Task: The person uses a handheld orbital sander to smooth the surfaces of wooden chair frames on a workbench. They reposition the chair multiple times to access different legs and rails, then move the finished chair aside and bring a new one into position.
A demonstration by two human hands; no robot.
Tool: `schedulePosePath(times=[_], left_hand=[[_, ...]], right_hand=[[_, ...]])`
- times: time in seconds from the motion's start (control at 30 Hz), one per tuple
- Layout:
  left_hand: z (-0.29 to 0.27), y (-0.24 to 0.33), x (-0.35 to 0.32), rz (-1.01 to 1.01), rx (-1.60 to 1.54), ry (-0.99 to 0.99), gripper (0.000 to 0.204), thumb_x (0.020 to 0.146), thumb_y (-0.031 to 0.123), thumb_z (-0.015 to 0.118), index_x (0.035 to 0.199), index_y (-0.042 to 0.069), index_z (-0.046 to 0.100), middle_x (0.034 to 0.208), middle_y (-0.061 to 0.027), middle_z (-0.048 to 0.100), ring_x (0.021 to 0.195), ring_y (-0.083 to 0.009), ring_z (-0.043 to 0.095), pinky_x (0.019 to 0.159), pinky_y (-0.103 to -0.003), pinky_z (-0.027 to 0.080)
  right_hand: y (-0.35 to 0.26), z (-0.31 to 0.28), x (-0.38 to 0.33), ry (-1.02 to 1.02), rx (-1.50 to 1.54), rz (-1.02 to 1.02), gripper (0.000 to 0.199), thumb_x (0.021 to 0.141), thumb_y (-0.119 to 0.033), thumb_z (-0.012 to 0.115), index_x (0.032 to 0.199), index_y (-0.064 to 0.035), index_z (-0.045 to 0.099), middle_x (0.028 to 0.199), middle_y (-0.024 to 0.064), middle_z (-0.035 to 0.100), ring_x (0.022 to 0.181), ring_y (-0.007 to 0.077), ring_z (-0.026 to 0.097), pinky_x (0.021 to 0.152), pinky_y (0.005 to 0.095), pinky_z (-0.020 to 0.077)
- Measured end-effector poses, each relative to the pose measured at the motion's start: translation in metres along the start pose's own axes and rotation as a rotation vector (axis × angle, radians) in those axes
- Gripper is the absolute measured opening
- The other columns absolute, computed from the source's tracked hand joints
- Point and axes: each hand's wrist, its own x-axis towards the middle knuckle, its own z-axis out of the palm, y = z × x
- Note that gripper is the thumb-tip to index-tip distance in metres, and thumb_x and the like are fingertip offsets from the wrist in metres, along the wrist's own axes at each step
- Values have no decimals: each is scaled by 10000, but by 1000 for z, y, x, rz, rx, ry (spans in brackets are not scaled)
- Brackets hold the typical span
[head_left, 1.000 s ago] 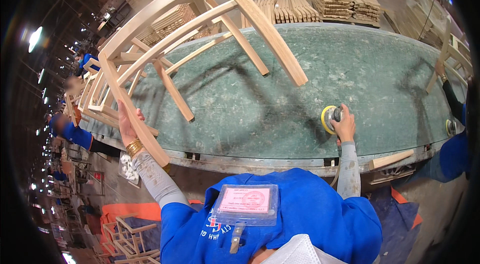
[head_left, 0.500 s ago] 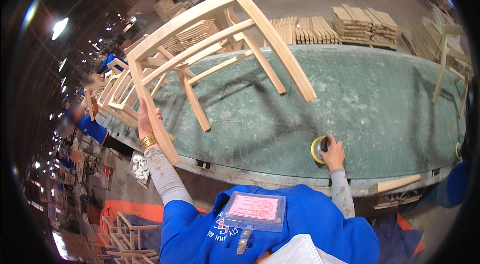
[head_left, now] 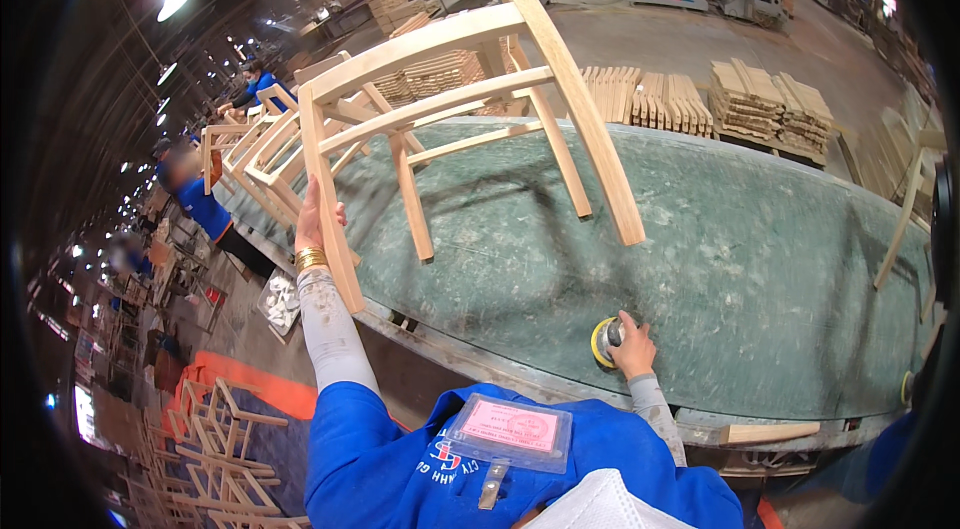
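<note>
A pale, unfinished wooden chair frame (head_left: 440, 76) is tilted over the green-topped table (head_left: 740, 249); its shadow lies on the surface, and I cannot tell which legs touch. My left hand (head_left: 318, 217) is closed around one of its long posts, low down near the table's front edge. Farther right, my right hand (head_left: 633, 349) grips a round sander (head_left: 605, 341) with a yellow rim and dark top. The sander is low over the tabletop, close to the front edge, and my fingers hide part of it.
More chair frames (head_left: 262, 151) line the table's left end, with co-workers in blue (head_left: 200, 201) beside them. Another chair (head_left: 912, 199) stands at the right. Stacked wooden parts (head_left: 765, 104) lie beyond the table. A wood piece (head_left: 768, 432) rests at the front edge.
The whole view has shifted, so chair and table sit farther right and lower. The sander and my right hand appear nearer to me and more to the left. Both hands keep their holds.
</note>
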Motion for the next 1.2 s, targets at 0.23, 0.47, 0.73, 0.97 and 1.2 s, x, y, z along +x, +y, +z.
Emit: schedulePosePath(times=[0.23, 0.47, 0.73, 0.97, 1.2], left_hand=[[-7, -5, -12, -16, 34, -2, 650, 745, 727, 538, 952, 112, 488, 562, -59, 526, 431, -138, 522, 436, -243, 472], [-19, -10, -29, -15, 37, 2, 652, 755, 727, 522, 976, 114, 484, 566, -63, 535, 439, -156, 534, 470, -270, 477], [-18, -24, -45, 38, -12, 1, 585, 770, 679, 559, 911, 116, 482, 561, -62, 512, 409, -130, 497, 412, -240, 451], [-31, -40, -47, 121, -38, -87, 541, 834, 623, 521, 874, 84, 487, 555, -74, 513, 421, -163, 509, 440, -287, 461], [-41, -51, -55, 167, -31, -147, 532, 857, 606, 499, 850, 75, 477, 544, -84, 509, 435, -170, 511, 435, -291, 451]], right_hand=[[3, 6, 0, -39, -36, -85, 769, 581, -143, 773, 1272, -284, 466, 1059, 194, 501, 865, 395, 609, 718, 447, 518], [-73, -96, -12, -178, 159, -410, 723, 594, -153, 767, 1255, -297, 511, 1017, 175, 515, 869, 390, 606, 732, 436, 516], [-192, -250, 41, 490, 310, -692, 645, 649, -149, 772, 1238, -279, 542, 1051, 189, 520, 874, 354, 614, 742, 407, 516], [-281, -294, 137, 707, 44, -619, 628, 707, -237, 722, 1272, -359, 476, 972, 194, 520, 793, 398, 619, 725, 444, 510], [-301, -303, 144, 749, 14, -650, 653, 689, -270, 738, 1277, -365, 471, 957, 161, 540, 850, 390, 616, 767, 444, 501]])
